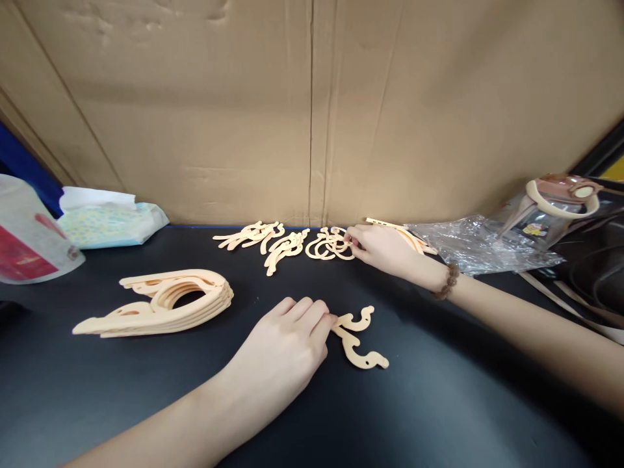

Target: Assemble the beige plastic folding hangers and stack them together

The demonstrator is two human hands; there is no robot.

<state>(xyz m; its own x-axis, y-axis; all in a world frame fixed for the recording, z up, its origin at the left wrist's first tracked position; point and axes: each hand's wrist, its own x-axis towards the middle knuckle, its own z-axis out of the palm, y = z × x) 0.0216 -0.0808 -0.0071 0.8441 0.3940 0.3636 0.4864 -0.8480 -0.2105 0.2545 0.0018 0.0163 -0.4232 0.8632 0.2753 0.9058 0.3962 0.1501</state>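
My left hand (292, 341) is closed on a cream curved piece (358, 351), whose two hooked arms stick out to the right just above the black table. Farther back, my right hand (377, 246) reaches to the right end of a group of cream hook-shaped pieces (322, 247); its thumb and fingertips are curled together at the hooks, and what they grip is too small to make out. Other cream pieces lie in piles (287, 247) left of that hand. A stack of curved cream pieces (195, 315) rests on the left of the table.
Long cream pieces (414, 239) and a crumpled clear plastic bag (472, 244) lie behind my right wrist. A clear bottle with a brown lid (546, 211) stands at right. A tissue pack (114, 224) and a white-red container (34, 234) are at left. Cardboard (219, 117) rises behind.
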